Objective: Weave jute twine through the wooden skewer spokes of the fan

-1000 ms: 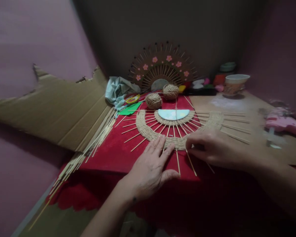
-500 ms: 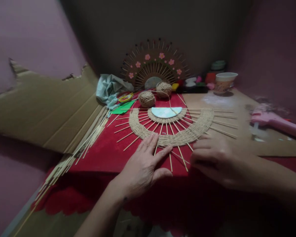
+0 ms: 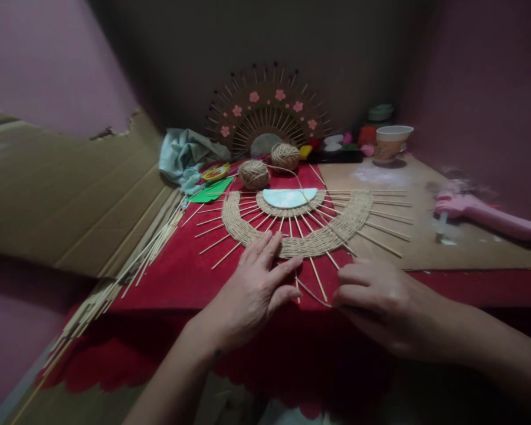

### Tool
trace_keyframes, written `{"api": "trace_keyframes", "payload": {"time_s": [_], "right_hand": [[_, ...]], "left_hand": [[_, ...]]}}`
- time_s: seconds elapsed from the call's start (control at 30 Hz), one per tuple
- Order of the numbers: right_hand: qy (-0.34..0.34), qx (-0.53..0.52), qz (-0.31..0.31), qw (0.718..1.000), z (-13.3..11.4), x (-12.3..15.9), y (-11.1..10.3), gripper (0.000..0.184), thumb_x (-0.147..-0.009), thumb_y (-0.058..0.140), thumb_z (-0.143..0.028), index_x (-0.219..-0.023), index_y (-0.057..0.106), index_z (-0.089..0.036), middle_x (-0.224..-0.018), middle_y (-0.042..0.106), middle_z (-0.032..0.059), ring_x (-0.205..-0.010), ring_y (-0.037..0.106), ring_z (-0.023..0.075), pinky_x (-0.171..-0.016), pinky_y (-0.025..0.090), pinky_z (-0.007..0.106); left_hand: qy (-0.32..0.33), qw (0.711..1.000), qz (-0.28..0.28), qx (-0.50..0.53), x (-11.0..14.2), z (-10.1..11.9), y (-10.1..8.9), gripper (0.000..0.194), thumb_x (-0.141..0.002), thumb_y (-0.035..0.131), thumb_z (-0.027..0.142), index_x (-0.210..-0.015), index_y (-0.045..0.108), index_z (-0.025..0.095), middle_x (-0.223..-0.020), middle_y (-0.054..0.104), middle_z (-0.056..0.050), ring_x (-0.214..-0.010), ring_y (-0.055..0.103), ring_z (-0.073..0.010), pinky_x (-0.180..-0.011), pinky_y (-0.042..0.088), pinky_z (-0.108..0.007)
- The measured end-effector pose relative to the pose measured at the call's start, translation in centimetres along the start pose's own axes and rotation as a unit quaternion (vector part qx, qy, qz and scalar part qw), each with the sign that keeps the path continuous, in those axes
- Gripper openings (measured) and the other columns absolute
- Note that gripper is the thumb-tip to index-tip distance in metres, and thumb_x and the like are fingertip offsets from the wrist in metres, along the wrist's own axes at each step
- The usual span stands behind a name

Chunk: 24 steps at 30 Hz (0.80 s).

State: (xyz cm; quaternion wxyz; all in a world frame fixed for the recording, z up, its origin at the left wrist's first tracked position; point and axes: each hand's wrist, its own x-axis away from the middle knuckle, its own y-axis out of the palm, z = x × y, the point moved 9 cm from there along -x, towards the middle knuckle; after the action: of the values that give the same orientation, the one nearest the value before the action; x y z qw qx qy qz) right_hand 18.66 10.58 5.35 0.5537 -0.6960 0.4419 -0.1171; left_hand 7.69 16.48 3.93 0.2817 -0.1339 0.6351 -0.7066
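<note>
A half-round fan of thin sticks woven with twine (image 3: 336, 234) lies flat on the red cloth and partly on cardboard. A pale blue half-disc (image 3: 289, 198) sits at its centre. My left hand (image 3: 256, 283) rests with spread fingers on the lower edge of the woven band. My right hand (image 3: 376, 295) is closed to the right of it, near the front edge, pinching a strand of twine (image 3: 312, 293) that runs back toward my left fingers. The right fingertips are partly hidden. Two balls of twine, one nearer (image 3: 253, 175) and one farther (image 3: 285, 157), sit behind the fan.
Loose sticks (image 3: 146, 254) lie along the left edge beside a cardboard sheet (image 3: 71, 200). A finished flowered fan (image 3: 265, 112) stands at the back. At right are a paper cup (image 3: 392, 143) and a pink glue gun (image 3: 478, 209). A crumpled cloth (image 3: 186, 156) lies back left.
The whole view has shifted slightly. My right hand has moved a little down and toward me with the twine, while my left hand stays on the woven band.
</note>
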Motion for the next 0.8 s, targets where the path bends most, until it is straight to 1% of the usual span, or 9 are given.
{"api": "trace_keyframes", "payload": {"time_s": [0.1, 0.17, 0.23, 0.3, 0.37, 0.43, 0.5, 0.63, 0.8], "right_hand": [[-0.002, 0.013, 0.006, 1.000, 0.0, 0.1, -0.1, 0.023, -0.087, 0.042, -0.011, -0.072, 0.059, -0.014, -0.068, 0.051, 0.0035, -0.062, 0.038, 0.0125, -0.055, 0.024, 0.029], [0.000, 0.013, 0.008, 1.000, 0.1, 0.1, -0.2, 0.023, -0.087, 0.042, -0.011, -0.070, 0.058, -0.015, -0.068, 0.052, 0.0038, -0.061, 0.039, 0.0125, -0.055, 0.025, 0.029], [0.002, 0.004, 0.009, 1.000, 0.2, 0.1, -0.2, 0.022, -0.087, 0.042, -0.012, -0.073, 0.059, -0.015, -0.070, 0.054, 0.0046, -0.063, 0.042, 0.0128, -0.056, 0.027, 0.028], [0.003, -0.009, 0.012, 1.000, 0.3, 0.0, -0.2, 0.021, -0.087, 0.042, -0.012, -0.078, 0.061, -0.014, -0.074, 0.056, 0.0057, -0.066, 0.045, 0.0133, -0.058, 0.030, 0.028], [0.001, -0.019, 0.015, 1.000, 0.4, 0.0, -0.3, 0.020, -0.086, 0.043, -0.010, -0.080, 0.061, -0.014, -0.075, 0.057, 0.0064, -0.067, 0.047, 0.0134, -0.058, 0.032, 0.027], [-0.004, -0.026, 0.018, 0.999, 0.4, -0.1, -0.4, 0.019, -0.084, 0.044, -0.008, -0.078, 0.062, -0.013, -0.075, 0.058, 0.0071, -0.067, 0.048, 0.0135, -0.058, 0.033, 0.027], [-0.012, -0.032, 0.019, 0.999, 0.2, -0.1, -0.4, 0.019, -0.082, 0.045, -0.007, -0.079, 0.063, -0.012, -0.076, 0.059, 0.0076, -0.068, 0.049, 0.0137, -0.059, 0.034, 0.026], [-0.026, -0.023, 0.020, 0.999, 0.1, 0.1, -0.5, 0.021, -0.083, 0.045, -0.006, -0.082, 0.064, -0.013, -0.076, 0.060, 0.0078, -0.069, 0.051, 0.0137, -0.059, 0.035, 0.026], [-0.008, 0.031, 0.056, 0.998, 0.9, 0.0, -1.1, 0.019, -0.084, 0.045, -0.008, -0.077, 0.063, -0.014, -0.073, 0.059, 0.0063, -0.068, 0.051, 0.0132, -0.060, 0.035, 0.025]], "left_hand": [[0.061, 0.997, 0.049, 0.013, -1.2, 1.5, -1.3, 0.033, -0.095, 0.042, 0.031, -0.124, 0.055, 0.022, -0.136, 0.043, -0.013, -0.125, 0.037, -0.0261, -0.099, 0.040, -0.047], [0.107, 0.993, 0.040, 0.011, -2.1, 2.7, -1.6, 0.027, -0.095, 0.041, 0.023, -0.114, 0.061, 0.020, -0.116, 0.055, -0.011, -0.106, 0.047, -0.0209, -0.087, 0.046, -0.038], [0.159, 0.987, 0.007, -0.022, -2.9, 4.1, -1.4, 0.024, -0.094, 0.041, 0.021, -0.102, 0.063, 0.018, -0.100, 0.058, -0.009, -0.090, 0.050, -0.0185, -0.076, 0.046, -0.033], [0.215, 0.973, -0.024, -0.077, -3.5, 5.6, -0.9, 0.021, -0.093, 0.043, 0.019, -0.093, 0.063, 0.015, -0.090, 0.058, -0.008, -0.082, 0.050, -0.0184, -0.072, 0.043, -0.033], [0.260, 0.956, -0.033, -0.134, -3.8, 6.8, -0.5, 0.021, -0.093, 0.041, 0.017, -0.085, 0.060, 0.013, -0.084, 0.058, -0.007, -0.077, 0.051, -0.0191, -0.071, 0.042, -0.035], [0.295, 0.939, -0.025, -0.175, -4.0, 7.9, -0.2, 0.025, -0.093, 0.036, 0.014, -0.080, 0.057, 0.013, -0.078, 0.057, -0.007, -0.071, 0.050, -0.0191, -0.068, 0.040, -0.036], [0.317, 0.928, -0.018, -0.193, -4.2, 8.4, 0.0, 0.029, -0.094, 0.031, 0.014, -0.079, 0.056, 0.013, -0.074, 0.057, -0.006, -0.066, 0.049, -0.0184, -0.065, 0.039, -0.035], [0.351, 0.916, -0.044, -0.191, -4.1, 8.1, 0.6, 0.027, -0.096, 0.030, 0.017, -0.085, 0.055, 0.014, -0.080, 0.058, -0.006, -0.070, 0.050, -0.0187, -0.063, 0.040, -0.034], [0.335, 0.920, -0.044, -0.196, -4.1, 7.1, 0.6, 0.027, -0.097, 0.030, 0.018, -0.090, 0.055, 0.015, -0.086, 0.059, -0.007, -0.080, 0.051, -0.0197, -0.068, 0.041, -0.034]]}}
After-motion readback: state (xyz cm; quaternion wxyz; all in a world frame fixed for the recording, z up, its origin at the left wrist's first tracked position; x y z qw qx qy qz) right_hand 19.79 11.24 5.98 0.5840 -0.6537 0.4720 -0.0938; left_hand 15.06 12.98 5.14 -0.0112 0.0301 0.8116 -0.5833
